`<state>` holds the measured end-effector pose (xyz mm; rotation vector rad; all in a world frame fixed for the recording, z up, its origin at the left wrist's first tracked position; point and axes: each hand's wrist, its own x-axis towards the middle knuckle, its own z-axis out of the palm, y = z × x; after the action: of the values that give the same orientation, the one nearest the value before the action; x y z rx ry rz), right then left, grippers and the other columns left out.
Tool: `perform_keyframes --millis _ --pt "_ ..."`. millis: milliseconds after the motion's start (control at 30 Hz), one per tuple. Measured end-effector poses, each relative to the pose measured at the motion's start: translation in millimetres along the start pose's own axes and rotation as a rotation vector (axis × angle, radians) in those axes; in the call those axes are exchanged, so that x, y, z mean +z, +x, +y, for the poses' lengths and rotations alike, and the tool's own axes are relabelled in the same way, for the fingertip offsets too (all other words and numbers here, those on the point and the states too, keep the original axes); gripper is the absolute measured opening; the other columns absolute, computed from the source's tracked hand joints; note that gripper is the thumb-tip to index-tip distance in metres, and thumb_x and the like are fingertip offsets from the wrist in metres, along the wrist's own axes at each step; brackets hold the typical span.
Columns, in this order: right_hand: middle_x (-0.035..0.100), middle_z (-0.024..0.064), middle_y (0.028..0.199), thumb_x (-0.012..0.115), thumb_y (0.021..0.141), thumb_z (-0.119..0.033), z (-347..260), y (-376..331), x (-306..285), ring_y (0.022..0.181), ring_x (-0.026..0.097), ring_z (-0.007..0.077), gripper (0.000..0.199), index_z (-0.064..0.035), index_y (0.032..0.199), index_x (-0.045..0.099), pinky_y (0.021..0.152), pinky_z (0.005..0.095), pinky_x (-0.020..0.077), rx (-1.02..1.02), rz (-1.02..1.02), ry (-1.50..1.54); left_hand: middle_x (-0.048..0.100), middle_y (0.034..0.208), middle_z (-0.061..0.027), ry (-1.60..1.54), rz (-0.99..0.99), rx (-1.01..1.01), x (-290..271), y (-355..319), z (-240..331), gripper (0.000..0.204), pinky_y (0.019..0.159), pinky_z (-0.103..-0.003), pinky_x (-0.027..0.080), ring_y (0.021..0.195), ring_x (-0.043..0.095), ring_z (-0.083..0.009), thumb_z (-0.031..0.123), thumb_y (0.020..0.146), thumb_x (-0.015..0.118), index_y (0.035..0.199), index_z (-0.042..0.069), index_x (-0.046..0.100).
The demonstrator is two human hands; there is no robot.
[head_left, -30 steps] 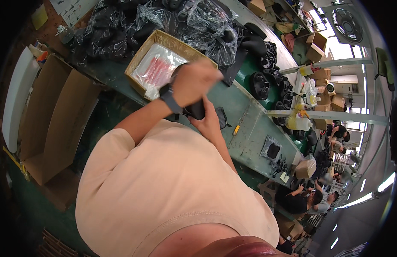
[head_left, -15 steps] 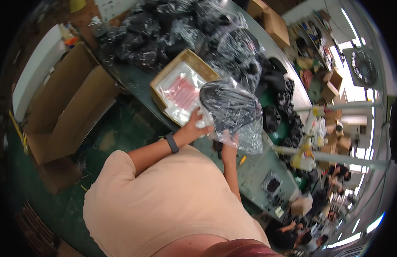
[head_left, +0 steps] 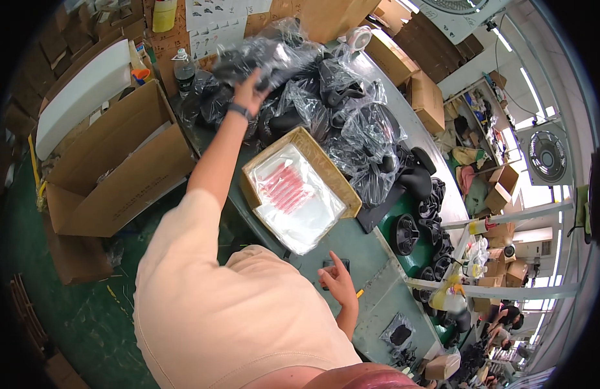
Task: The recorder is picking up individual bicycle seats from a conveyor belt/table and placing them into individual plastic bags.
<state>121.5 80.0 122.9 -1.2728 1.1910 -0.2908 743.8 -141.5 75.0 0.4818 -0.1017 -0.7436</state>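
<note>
At the pile's far left, my left hand (head_left: 249,96), with a dark band at the wrist, grips a black part in a clear plastic bag (head_left: 274,57); both are slightly blurred, and its fingertips are partly hidden. My right hand (head_left: 339,284) is open above the green table (head_left: 371,314), its index finger stretched out and holding nothing. Close to it lies a small flat black object (head_left: 344,264), partly covered by the hand. Between my hands is an open cardboard box (head_left: 352,202) with a stack of clear plastic bags (head_left: 306,214) bearing red print.
Bagged black parts (head_left: 352,136) are heaped along the table's far side. A large open carton (head_left: 128,188) stands left, near a plastic bottle (head_left: 183,72). Loose black parts (head_left: 405,233) lie to the right. A small yellow item (head_left: 359,294) is beside my right hand.
My left hand has carried the bagged black part from in front of me to the far-left pile. My right hand has let go of it and stayed low over the table.
</note>
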Motion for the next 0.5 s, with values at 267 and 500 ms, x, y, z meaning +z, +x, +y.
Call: perform_keyframes --millis 267,500 --pt "0.08 0.0201 0.108 0.085 0.091 -0.039 137 6 -27 0.097 0.078 0.0345 0.089 -0.0003 0.161 0.047 0.087 0.0453 0.0597 0.118 0.313 -0.554 0.074 0.096 -0.0082 0.981 -0.21 0.506 -22 -155 -192 0.055 0.073 -0.038 0.059 0.081 0.072 -0.0201 0.018 0.101 0.073 0.148 0.005 0.05" --pt "0.078 0.0239 0.115 0.083 0.092 -0.042 221 -5 -59 0.104 0.076 0.0355 0.091 0.002 0.162 0.045 0.094 0.046 0.0587 0.303 0.141 -0.303 0.077 0.087 -0.0149 1.48 -1.275 -0.343 -46 -404 -269 0.03 0.075 -0.048 0.058 0.083 0.074 -0.0368 0.039 0.099 0.073 0.098 0.01 0.078"
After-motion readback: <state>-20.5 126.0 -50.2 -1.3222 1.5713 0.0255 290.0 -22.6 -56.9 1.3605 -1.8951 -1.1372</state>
